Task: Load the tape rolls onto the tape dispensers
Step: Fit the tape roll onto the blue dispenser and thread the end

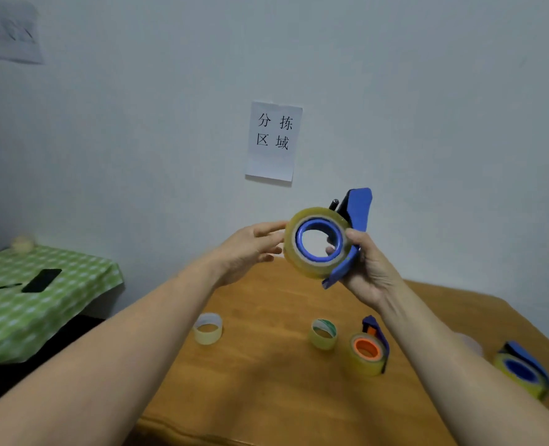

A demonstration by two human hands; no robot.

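Gripping a blue dispenser with its fingers curled round the handle, the right hand holds it raised above the far part of the wooden table, in front of the wall, as the head view shows. A yellowish clear tape roll sits on the dispenser's blue hub, its open side facing the camera. The left hand is at the roll's left edge, thumb touching the rim, fingers loosely extended and gripping nothing.

On the table below lie two loose rolls: a pale roll to the left and a green-printed roll near the middle. Just right of that stands an orange-hub dispenser, already loaded, and at the right edge lies a blue-hub dispenser, also loaded. A paper sign hangs on the wall. Far left, a green checked cloth carries a black phone.
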